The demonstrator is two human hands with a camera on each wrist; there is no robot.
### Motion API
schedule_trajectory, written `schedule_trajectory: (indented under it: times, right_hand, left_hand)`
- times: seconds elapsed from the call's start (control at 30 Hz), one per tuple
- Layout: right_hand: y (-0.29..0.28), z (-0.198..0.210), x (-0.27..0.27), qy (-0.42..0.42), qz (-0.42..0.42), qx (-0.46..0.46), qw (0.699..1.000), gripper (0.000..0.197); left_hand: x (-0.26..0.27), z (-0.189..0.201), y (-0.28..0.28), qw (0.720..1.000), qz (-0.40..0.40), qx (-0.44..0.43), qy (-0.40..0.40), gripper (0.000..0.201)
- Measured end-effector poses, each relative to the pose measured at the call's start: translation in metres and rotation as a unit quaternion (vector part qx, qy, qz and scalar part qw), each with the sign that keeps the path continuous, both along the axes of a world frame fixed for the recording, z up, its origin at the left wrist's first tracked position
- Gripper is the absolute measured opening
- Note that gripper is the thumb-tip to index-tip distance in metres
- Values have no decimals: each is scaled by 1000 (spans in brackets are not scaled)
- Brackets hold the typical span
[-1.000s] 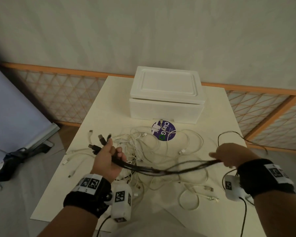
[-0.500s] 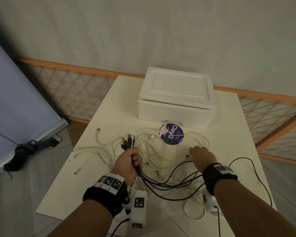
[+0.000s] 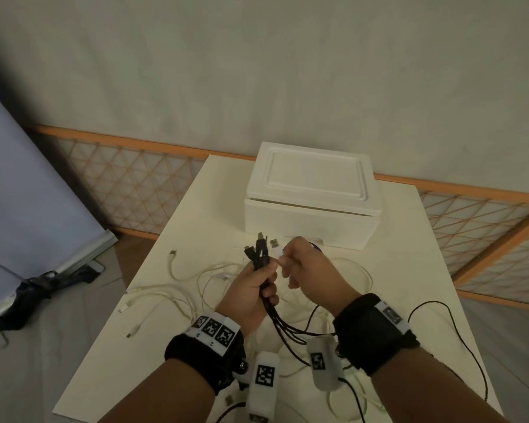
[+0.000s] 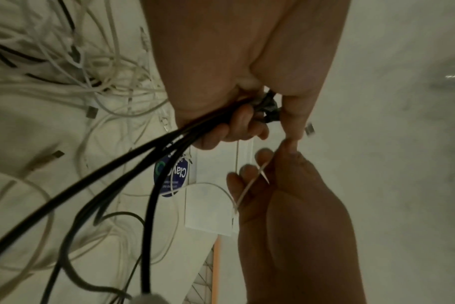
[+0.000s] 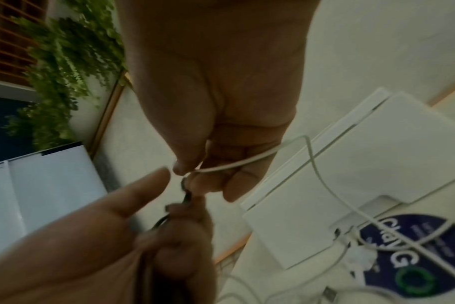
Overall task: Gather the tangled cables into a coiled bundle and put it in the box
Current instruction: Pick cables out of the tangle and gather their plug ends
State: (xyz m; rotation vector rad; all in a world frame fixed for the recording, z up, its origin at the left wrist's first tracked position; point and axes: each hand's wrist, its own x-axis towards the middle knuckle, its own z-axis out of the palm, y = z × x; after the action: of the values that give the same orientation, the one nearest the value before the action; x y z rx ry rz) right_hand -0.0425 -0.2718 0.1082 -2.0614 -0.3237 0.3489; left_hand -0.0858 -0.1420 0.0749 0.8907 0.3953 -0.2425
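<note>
The left hand (image 3: 251, 293) is raised above the cream rectangular table (image 3: 177, 236), its fingers clenched round a bunch of thin black cables (image 3: 258, 254); the plug ends stand up out of the fist and the free lengths trail down toward the near table edge. The right hand (image 3: 310, 270) sits just beside the left, thumb and forefinger pinching one thin white cable (image 5: 237, 162) close to its end. In the right wrist view that white cable runs from the pinch across the curled fingers (image 5: 237, 185) and drops to the table in front of the box. The left wrist view shows the same arrangement: black cables (image 4: 133, 164) gripped in the left fist (image 4: 221, 127), the white cable (image 4: 249, 185) lying across the right hand (image 4: 286, 195). The remaining tangle of loose white cables (image 3: 177, 288) lies spread on the table below and left of both hands. The white foam box with a closed recessed lid (image 3: 312, 193) stands at the far end of the table. A round dark-blue sticker (image 5: 413, 259) lies flat on the table directly in front of the box, with white cable crossing over it.
</note>
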Motion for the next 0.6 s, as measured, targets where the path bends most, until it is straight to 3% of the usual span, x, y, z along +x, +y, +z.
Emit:
schedule_trajectory:
  times: [0.17, 0.33, 0.4, 0.5, 0.6]
  right_hand:
    - [23, -4, -8, 22, -30, 55, 998, 7]
    - [28, -9, -8, 58, -54, -1, 997, 28]
    - [30, -8, -11, 53, -45, -18, 997, 31]
    - [33, -4, -16, 55, -39, 36, 997, 27]
    - [33, 0, -16, 112, -38, 113, 987, 11]
  left_hand:
    - [-4, -2, 2, 999, -10, -26, -42, 9]
    - [-9, -8, 9, 997, -26, -11, -70, 8]
    - [-9, -9, 11, 997, -24, -18, -71, 17]
    - [-8, -13, 13, 997, -1, -15, -75, 35]
    - [-7, -14, 17, 995, 29, 3, -93, 16]
